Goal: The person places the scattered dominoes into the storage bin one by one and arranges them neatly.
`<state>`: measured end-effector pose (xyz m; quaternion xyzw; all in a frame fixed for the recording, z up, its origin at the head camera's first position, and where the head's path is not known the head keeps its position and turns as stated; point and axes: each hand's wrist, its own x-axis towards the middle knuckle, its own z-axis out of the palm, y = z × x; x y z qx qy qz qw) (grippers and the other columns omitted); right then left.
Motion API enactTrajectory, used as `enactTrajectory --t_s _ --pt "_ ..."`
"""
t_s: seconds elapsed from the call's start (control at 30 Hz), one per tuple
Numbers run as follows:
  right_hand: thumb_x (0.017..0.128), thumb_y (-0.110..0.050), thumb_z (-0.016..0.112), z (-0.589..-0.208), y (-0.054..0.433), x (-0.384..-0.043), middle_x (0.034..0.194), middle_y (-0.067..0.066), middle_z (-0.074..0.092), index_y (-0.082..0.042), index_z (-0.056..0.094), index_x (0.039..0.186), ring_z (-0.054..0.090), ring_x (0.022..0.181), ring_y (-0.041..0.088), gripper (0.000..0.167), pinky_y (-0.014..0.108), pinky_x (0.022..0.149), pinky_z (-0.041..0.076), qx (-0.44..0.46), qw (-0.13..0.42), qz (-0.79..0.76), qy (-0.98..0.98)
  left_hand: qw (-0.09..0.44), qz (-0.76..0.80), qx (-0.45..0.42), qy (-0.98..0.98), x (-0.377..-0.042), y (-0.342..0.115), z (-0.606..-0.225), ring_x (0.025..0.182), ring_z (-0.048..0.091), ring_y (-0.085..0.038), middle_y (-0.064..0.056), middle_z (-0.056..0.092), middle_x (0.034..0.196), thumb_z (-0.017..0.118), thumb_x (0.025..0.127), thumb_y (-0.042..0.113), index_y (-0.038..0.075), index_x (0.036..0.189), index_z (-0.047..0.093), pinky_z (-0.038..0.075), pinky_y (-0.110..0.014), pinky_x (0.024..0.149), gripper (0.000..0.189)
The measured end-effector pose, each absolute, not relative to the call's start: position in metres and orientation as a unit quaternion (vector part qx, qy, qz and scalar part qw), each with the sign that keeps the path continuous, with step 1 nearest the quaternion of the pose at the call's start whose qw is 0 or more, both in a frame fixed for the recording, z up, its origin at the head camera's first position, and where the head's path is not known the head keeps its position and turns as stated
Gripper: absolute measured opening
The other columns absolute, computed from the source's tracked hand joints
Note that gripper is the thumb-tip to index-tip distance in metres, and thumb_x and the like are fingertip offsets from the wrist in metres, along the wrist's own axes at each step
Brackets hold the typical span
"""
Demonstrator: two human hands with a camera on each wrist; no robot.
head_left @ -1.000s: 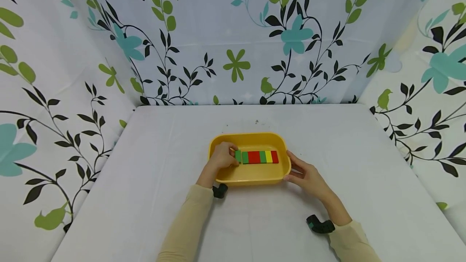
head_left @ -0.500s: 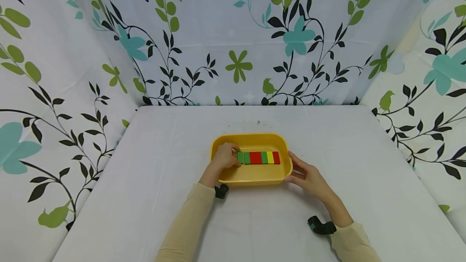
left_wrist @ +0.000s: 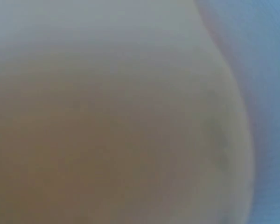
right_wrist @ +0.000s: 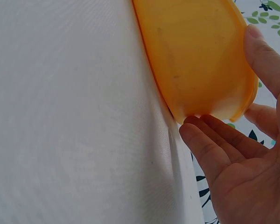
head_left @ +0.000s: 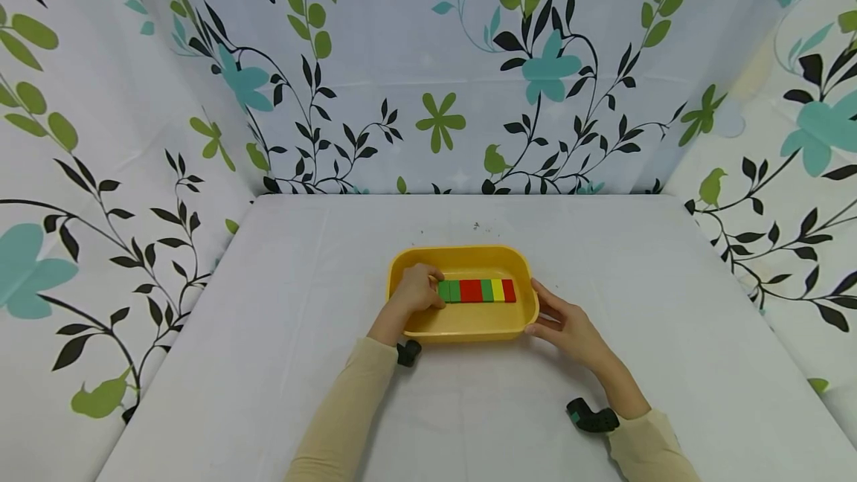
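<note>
A shallow yellow tray (head_left: 462, 327) stands on the table, and a row of small flat blocks lies inside it. From left to right the row shows green, a wide red part (head_left: 472, 291), green, yellow (head_left: 498, 290) and red. My left hand (head_left: 411, 291) reaches over the tray's left end and pinches the leftmost green block (head_left: 444, 291) between thumb and fingers. At the other end, my right hand (head_left: 569, 329) holds the tray's right wall. In the right wrist view the thumb (right_wrist: 263, 56) lies along the rim and fingertips touch the wall. The left wrist view is blurred.
The tray rests on a white-covered table (head_left: 321, 259). Patterned cloth (head_left: 435, 73) with leaves and flowers hangs behind and at both sides. A black wrist device (head_left: 592, 416) sits by the right sleeve, another (head_left: 408, 352) by the left.
The narrow gap between the leftmost green block and the rest of the row has closed, with the left hand edging right. The right hand stays on the tray. The head view shifts slightly.
</note>
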<state>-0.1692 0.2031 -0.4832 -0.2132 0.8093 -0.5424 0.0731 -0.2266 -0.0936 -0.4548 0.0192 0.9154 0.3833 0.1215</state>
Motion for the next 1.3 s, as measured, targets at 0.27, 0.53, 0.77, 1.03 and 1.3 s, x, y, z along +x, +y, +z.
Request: enactTrajectory --t_s 0.27,0.53,0.77,1.03,1.3 --pt "0.087 -0.014 0.072 -0.483 0.204 -0.168 0.158 0.021 0.029 -0.004 0.027 0.154 0.049 0.13 0.043 0.081 0.026 0.094 0.05 -0.212 0.07 -0.543 0.809 0.123 0.382 0.018 0.916 -0.229 -0.092 -0.456 0.069 0.049 -0.019 -0.005 0.055 0.071 0.083 0.072 0.0 0.002 0.117 0.068 0.041 -0.024 0.061 0.047" --pt "0.088 -0.014 0.071 -0.483 0.204 -0.168 0.158 0.021 0.029 -0.004 0.026 0.154 0.049 0.13 0.043 0.081 0.026 0.094 0.05 -0.215 0.068 -0.547 0.806 0.123 0.378 0.018 0.917 -0.23 -0.091 -0.458 0.073 0.049 -0.02 -0.006 0.055 0.073 0.084 0.071 0.0 0.002 0.117 0.068 0.041 -0.025 0.062 0.049" --pt "0.088 -0.014 0.071 -0.484 0.203 -0.17 0.157 0.021 0.03 -0.004 0.027 0.154 0.049 0.13 0.043 0.08 0.029 0.095 0.049 -0.217 0.068 -0.545 0.807 0.125 0.384 0.011 0.915 -0.231 -0.094 -0.458 0.083 0.051 -0.022 -0.008 0.06 0.087 0.085 0.069 0.002 0.003 0.122 0.066 0.044 -0.027 0.067 0.057" --pt "0.087 -0.014 0.072 -0.485 0.202 -0.171 0.156 0.022 0.031 -0.004 0.028 0.153 0.05 0.128 0.043 0.08 0.03 0.094 0.049 -0.216 0.067 -0.542 0.809 0.057 0.418 0.05 0.905 -0.227 -0.096 -0.454 0.07 0.053 -0.017 -0.01 0.061 0.086 0.082 0.076 0.009 0.004 0.131 0.059 0.045 -0.025 0.065 0.06" --pt "0.089 -0.019 0.071 -0.485 0.201 -0.172 0.152 0.023 0.037 -0.012 0.027 0.155 0.053 0.127 0.042 0.08 0.034 0.095 0.05 -0.208 0.073 -0.518 0.826 -0.063 0.404 0.08 0.909 -0.199 -0.108 -0.415 0.08 0.053 -0.021 -0.016 0.059 0.098 0.075 0.086 0.019 0.004 0.129 0.061 0.046 -0.029 0.071 0.047"
